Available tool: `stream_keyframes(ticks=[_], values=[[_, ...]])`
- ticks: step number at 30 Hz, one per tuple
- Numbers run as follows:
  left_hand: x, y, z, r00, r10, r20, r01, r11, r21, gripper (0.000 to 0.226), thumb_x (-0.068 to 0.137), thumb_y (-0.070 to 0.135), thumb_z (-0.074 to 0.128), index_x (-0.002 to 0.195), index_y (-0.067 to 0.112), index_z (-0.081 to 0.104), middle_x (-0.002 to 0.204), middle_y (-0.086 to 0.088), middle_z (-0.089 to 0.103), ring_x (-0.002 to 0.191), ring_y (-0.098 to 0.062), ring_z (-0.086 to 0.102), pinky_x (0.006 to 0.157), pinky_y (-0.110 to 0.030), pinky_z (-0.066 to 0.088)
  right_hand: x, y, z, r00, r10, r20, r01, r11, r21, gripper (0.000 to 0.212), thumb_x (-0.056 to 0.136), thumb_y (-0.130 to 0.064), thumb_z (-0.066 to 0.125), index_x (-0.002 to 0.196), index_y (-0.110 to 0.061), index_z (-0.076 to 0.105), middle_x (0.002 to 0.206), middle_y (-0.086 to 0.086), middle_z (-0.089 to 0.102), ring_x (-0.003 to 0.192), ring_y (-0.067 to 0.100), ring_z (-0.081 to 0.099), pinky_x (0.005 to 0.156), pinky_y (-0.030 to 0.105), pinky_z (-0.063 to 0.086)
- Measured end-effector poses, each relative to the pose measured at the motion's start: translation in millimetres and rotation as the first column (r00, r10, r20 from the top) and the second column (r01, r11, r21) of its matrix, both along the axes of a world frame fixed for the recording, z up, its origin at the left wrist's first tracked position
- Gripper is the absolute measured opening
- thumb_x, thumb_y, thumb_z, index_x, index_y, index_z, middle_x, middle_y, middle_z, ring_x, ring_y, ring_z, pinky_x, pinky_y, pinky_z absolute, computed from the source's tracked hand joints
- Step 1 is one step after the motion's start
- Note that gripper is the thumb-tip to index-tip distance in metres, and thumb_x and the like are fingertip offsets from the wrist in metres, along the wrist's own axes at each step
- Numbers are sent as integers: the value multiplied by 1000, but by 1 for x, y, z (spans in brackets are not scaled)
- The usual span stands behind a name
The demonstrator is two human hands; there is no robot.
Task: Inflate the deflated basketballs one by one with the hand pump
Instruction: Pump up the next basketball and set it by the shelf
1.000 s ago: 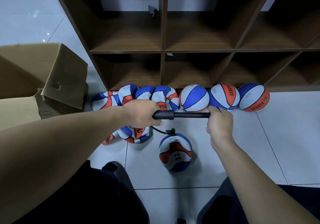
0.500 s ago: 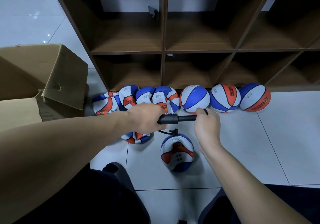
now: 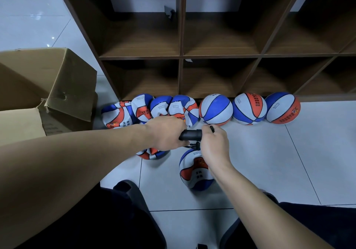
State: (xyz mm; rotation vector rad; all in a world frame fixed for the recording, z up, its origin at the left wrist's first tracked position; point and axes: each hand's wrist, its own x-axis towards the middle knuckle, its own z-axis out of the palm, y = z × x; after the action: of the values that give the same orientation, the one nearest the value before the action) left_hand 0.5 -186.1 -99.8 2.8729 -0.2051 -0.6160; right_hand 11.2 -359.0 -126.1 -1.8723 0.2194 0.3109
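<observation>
Left hand (image 3: 165, 133) grips black hand pump barrel (image 3: 190, 134), held horizontal; right hand (image 3: 214, 144) clamps its handle end, hands nearly touching, above half-inflated blue-white-orange basketball (image 3: 194, 173) on floor.

The left hand (image 3: 165, 133) wraps the black hand pump (image 3: 190, 135) barrel, and the right hand (image 3: 213, 144) closes on its handle end, the two grips almost touching. Just below the grip a partly inflated basketball (image 3: 194, 173) sits on the tiled floor (image 3: 269, 162), joined by the short hose (image 3: 193, 147). Beyond the grip, crumpled balls (image 3: 159, 108) and three round balls (image 3: 248, 109) line the shelf (image 3: 181, 56) base.
</observation>
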Motion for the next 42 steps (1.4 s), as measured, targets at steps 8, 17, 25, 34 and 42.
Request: stream_keyframes(ticks=[8,17,25,34,42], values=[[5,9,4,997,10,-77,-14,998,-53,31,101,49,67,89,21,64,75,-2,67,65,-20,60,64,-38,52,28,-30,2,997,-69,-24,69,998,14,37,95,-19,57,63,-21,40,58,-7,35,62,20,31,61,36,29],[5,23,0,995,44,-92,-44,999,-2,28,101,51,67,90,26,64,76,2,65,68,-18,61,67,-39,54,45,-58,-3,951,-263,-161,280,955,99,31,100,-17,57,74,-21,40,64,0,30,58,20,24,51,31,24],[0,11,2,998,54,-33,-52,998,39,26,104,47,63,92,25,64,76,2,64,67,-17,59,60,-33,47,24,-30,1,984,-173,37,172,985,29,22,98,-18,53,79,-7,53,69,0,50,67,21,42,66,37,40],[1,1,1,1000,27,1,-27,1000,17,28,101,47,62,84,24,63,72,1,65,68,-22,64,56,-33,45,4,-9,3,997,-60,52,59,998,15,39,104,-22,52,67,-25,42,69,-4,44,63,18,41,61,35,34],[4,-4,1,1000,7,-22,-8,1000,-8,30,101,50,63,88,23,66,75,0,67,70,-22,66,59,-33,42,2,-1,-1,1000,-23,12,23,1000,15,28,97,-35,51,71,-24,49,76,-1,52,70,24,49,68,39,44]])
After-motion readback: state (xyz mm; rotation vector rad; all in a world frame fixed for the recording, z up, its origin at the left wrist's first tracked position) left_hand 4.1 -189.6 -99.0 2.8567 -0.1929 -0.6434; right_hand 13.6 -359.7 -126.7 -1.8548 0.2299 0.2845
